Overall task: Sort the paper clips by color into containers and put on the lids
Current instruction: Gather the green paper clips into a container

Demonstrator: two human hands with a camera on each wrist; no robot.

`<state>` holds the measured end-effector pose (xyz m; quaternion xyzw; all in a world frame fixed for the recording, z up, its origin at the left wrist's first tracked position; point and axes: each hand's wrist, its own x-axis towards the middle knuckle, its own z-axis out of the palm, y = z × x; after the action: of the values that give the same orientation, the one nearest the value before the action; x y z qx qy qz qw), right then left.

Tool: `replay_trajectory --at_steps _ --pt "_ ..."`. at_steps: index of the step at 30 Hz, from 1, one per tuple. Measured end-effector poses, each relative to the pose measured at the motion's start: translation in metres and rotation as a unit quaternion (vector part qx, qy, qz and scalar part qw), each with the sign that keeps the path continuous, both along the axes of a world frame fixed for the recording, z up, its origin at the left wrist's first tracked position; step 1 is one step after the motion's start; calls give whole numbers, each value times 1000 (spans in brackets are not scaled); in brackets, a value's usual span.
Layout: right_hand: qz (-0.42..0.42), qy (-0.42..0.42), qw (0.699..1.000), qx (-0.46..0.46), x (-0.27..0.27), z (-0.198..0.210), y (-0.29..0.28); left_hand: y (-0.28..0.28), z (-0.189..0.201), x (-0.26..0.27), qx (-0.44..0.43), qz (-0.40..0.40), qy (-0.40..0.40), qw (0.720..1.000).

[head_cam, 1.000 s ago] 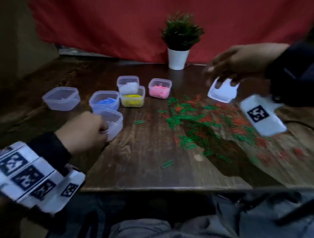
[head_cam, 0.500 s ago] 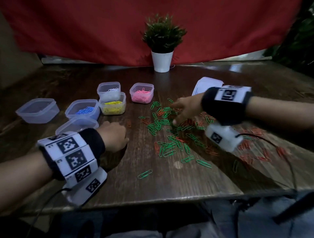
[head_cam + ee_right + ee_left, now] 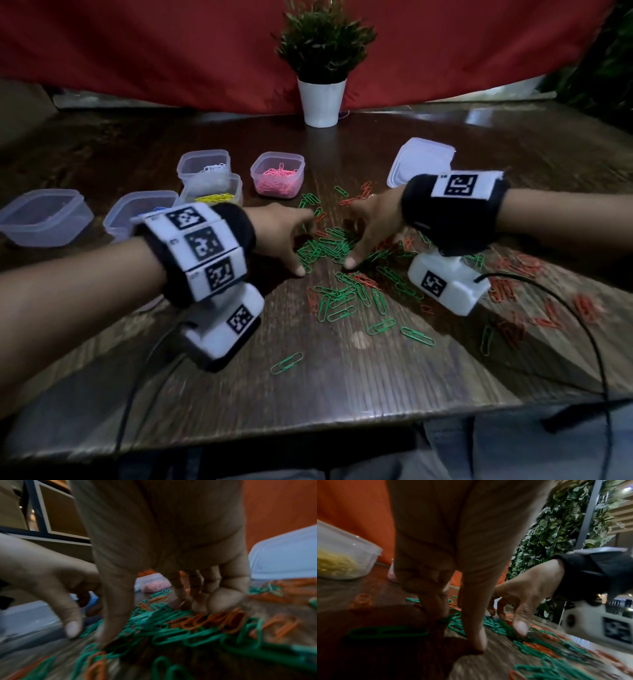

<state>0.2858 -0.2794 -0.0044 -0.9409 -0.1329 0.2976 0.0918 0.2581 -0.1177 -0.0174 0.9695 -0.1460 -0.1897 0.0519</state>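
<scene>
Half a second ago only the right hand [image 3: 371, 224] worked the heap while the left hand [image 3: 279, 233] rested curled on the bench [image 3: 342, 394] beside the near containers; now the left has crossed over, and both hands stand in the green paper clips [image 3: 325, 245] with thumbs down on the wood and fingers bent over the pile. That suggests a two-handed gather of the green clips is starting, with green and red still unsorted. Neither hand clearly holds anything: the left wrist view shows the left fingers curled with their tips at the clips, and the right wrist view shows the right fingers bent onto the heap, but blur keeps me from saying whether a clip is pinched, so I cannot tell. The red paper clips [image 3: 513, 284] lie mixed into the pile and trail off to the right. The pink container [image 3: 277, 174], the yellow container [image 3: 214, 195] and the one behind it with pale clips [image 3: 203, 164] are already filled, and an empty container [image 3: 42, 217] waits at the far left, well apart from the pile. A stack of lids [image 3: 421, 161] lies just behind the right wrist. Loose clips reach toward the near bench edge, so a sweep should run inward; open wood between pile and containers leaves a path leftward.
</scene>
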Motion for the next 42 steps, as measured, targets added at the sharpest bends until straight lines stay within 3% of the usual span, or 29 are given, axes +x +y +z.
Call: replay_trajectory --at_steps 5,15,18,25,30,42 --pt "12 62 996 69 4 -5 12 -7 1 22 -16 -55 26 998" --pt "-42 28 990 131 17 -6 -14 -8 -6 40 -60 -187 -33 980" --pt "-44 19 990 129 18 -8 -19 -8 -8 39 -80 -215 -52 972" --pt "9 11 998 59 2 -13 -12 -16 -12 29 -26 -298 -107 948" --pt "71 -43 996 20 -5 -19 4 -25 -19 25 -5 -264 -136 955" --pt "40 -73 994 76 -2 -22 2 -24 -20 26 -61 -202 -128 969"
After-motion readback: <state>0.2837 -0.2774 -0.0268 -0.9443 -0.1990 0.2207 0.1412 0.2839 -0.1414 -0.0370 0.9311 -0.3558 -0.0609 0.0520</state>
